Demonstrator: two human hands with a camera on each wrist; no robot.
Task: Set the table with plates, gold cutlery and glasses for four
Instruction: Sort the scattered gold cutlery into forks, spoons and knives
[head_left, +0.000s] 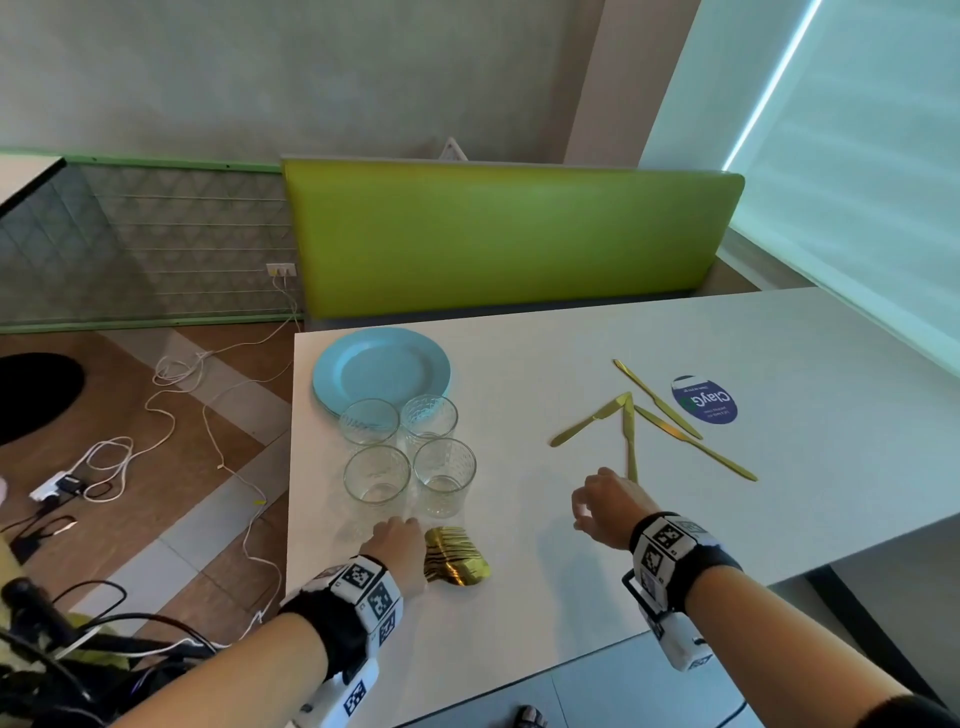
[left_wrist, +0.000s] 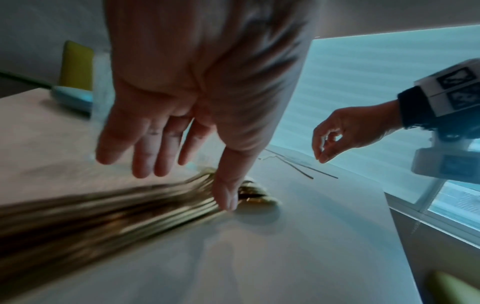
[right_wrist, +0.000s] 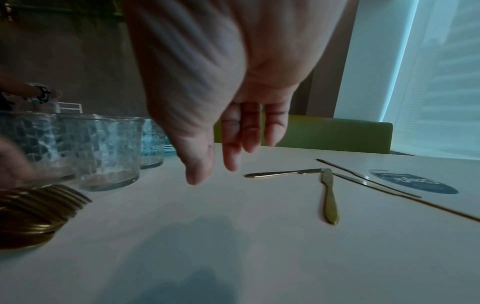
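A stack of light-blue plates (head_left: 382, 371) sits at the table's far left, with several clear patterned glasses (head_left: 410, 452) just in front of it. A pile of gold forks and spoons (head_left: 457, 558) lies near the front edge. My left hand (head_left: 400, 535) is at its left side. In the left wrist view the left hand (left_wrist: 182, 181) has straight fingers above the cutlery pile (left_wrist: 130, 205), and its thumb touches the forks. Several gold knives (head_left: 649, 421) lie scattered to the right. My right hand (head_left: 592, 506) hovers empty near one knife's handle, fingers relaxed.
The white table (head_left: 519, 613) has a round blue sticker (head_left: 705, 399) beyond the knives. A green bench back (head_left: 498, 234) stands behind the table and a window blind lies to the right. White cables (head_left: 208, 395) trail over the floor on the left.
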